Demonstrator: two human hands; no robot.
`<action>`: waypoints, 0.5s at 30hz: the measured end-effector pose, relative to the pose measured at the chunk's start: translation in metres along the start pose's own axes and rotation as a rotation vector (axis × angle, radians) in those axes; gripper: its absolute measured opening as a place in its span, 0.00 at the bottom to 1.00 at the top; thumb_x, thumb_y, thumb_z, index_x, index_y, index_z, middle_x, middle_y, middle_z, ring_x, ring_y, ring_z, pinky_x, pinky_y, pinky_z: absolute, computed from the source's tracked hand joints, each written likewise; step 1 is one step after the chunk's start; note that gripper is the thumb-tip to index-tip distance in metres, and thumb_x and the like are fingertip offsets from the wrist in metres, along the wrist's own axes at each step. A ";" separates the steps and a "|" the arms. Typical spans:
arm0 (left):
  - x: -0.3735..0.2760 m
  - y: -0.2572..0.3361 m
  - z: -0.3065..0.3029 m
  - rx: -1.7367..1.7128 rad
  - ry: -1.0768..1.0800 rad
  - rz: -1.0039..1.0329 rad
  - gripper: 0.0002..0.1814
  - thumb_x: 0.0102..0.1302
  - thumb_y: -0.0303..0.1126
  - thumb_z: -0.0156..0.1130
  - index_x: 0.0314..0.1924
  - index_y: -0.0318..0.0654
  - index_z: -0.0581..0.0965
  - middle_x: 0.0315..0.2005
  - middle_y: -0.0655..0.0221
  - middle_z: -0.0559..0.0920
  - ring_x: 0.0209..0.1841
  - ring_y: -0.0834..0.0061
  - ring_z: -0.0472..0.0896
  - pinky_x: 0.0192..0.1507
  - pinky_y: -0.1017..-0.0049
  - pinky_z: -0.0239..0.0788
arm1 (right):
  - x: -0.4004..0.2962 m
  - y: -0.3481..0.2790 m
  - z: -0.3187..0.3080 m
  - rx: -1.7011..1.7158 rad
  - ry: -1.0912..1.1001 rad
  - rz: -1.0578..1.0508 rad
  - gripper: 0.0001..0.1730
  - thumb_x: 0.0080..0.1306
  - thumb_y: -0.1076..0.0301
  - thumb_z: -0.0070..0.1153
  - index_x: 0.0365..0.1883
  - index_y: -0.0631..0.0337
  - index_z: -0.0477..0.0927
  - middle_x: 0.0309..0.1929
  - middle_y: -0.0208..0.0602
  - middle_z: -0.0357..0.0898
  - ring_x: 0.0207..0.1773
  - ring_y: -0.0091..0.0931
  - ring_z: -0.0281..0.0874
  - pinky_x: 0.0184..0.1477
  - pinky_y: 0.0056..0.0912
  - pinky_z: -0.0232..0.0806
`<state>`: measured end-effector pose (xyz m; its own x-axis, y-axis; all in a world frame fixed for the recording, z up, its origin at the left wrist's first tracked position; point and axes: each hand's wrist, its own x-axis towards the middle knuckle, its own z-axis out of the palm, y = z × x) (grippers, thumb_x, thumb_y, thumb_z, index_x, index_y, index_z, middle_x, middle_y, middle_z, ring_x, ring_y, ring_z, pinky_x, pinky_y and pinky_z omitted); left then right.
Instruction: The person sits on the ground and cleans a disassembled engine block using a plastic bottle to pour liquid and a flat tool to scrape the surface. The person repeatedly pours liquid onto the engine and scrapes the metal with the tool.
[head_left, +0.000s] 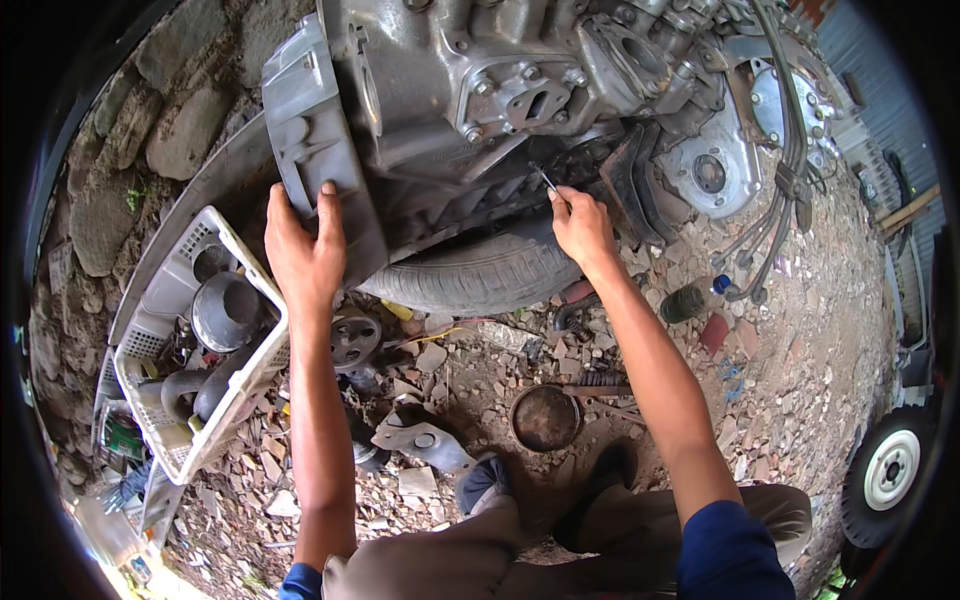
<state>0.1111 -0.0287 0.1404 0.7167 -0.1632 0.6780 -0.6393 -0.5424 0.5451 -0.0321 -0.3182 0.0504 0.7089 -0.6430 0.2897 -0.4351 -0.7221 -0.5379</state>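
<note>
A large metal engine block (412, 90) stands in front of me, with an old tire (480, 274) beneath it. My left hand (306, 251) grips the lower edge of the grey metal housing (330, 142) at the block's left end, thumb on its face and fingers round the outer side. Between the fingertips of my right hand (581, 221) is a thin small brush (545, 178). Its dark tip is close to the engine's greasy underside; whether it touches is hard to tell. A bolted cover plate (517, 97) sits on the block above that hand.
A white plastic crate (202, 442) of hoses and parts stands left, by a stone wall (105, 225). On the rubble ground lie a round metal pan (545, 418), a pulley (355, 343), a bottle (686, 300) and a metal bracket (424, 439). Cables (787, 172) hang at right.
</note>
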 end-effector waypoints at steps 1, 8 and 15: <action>0.000 0.002 0.000 -0.022 -0.009 -0.020 0.22 0.70 0.42 0.63 0.45 0.26 0.75 0.28 0.53 0.80 0.30 0.61 0.75 0.36 0.65 0.67 | -0.002 -0.002 0.000 0.043 0.004 0.003 0.18 0.74 0.58 0.48 0.51 0.58 0.83 0.33 0.57 0.83 0.39 0.52 0.82 0.44 0.53 0.73; -0.001 0.014 0.003 -0.049 0.020 -0.010 0.20 0.69 0.41 0.63 0.43 0.27 0.75 0.31 0.48 0.81 0.33 0.52 0.78 0.40 0.61 0.68 | -0.037 0.005 0.035 0.592 0.237 0.178 0.19 0.77 0.66 0.48 0.60 0.66 0.75 0.26 0.31 0.75 0.19 0.20 0.65 0.25 0.26 0.62; 0.000 0.000 0.007 -0.038 -0.006 0.014 0.25 0.70 0.42 0.61 0.50 0.20 0.73 0.36 0.45 0.81 0.37 0.53 0.79 0.45 0.62 0.69 | 0.003 -0.051 0.056 1.213 0.369 0.560 0.21 0.75 0.70 0.49 0.65 0.66 0.73 0.31 0.30 0.75 0.24 0.15 0.64 0.26 0.20 0.59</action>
<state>0.1129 -0.0338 0.1367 0.7095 -0.1753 0.6826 -0.6590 -0.5084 0.5543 0.0235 -0.2692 0.0347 0.3329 -0.9373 -0.1033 0.2741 0.2010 -0.9405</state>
